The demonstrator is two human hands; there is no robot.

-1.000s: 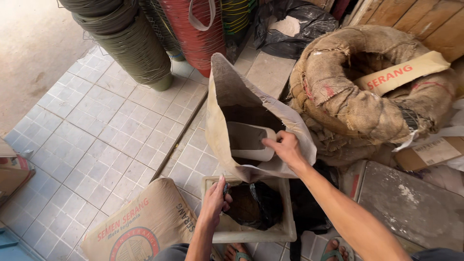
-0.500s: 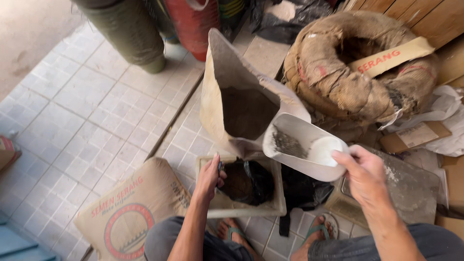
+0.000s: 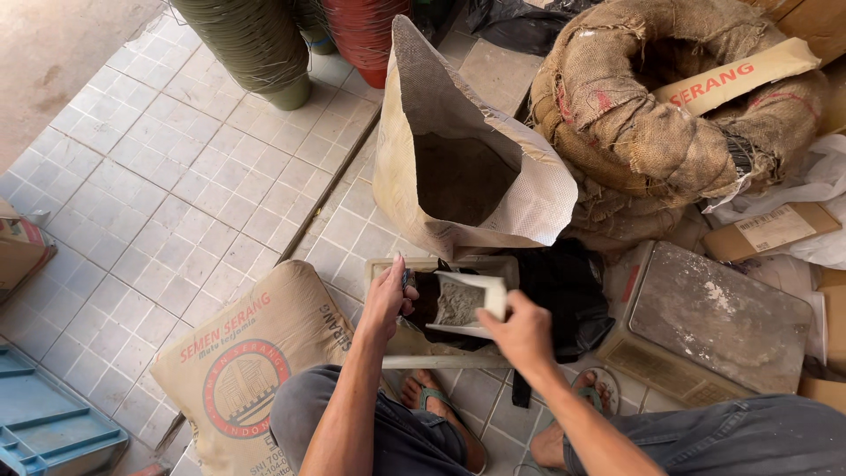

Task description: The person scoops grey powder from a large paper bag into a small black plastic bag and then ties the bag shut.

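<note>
Pale square-tiled floor (image 3: 132, 203) in daylight, bare concrete (image 3: 62, 53) beyond.

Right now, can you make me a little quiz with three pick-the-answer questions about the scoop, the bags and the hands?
1. Where is the white scoop?
A. Inside the open sack
B. Over the black bag in the pale tray
C. On the scale

2. What colour is the powder in the scoop?
A. Grey
B. Red
C. Yellow

3. How is the tall sack behind the tray?
A. Tied shut
B. Lying flat
C. Standing open with powder inside

Answers:
1 B: the right hand holds the scoop above the black bag that sits in the pale tray.
2 A: the heap in the scoop looks grey.
3 C: its mouth gapes wide and dark powder shows inside. The left hand holds the black bag's edge.
</note>
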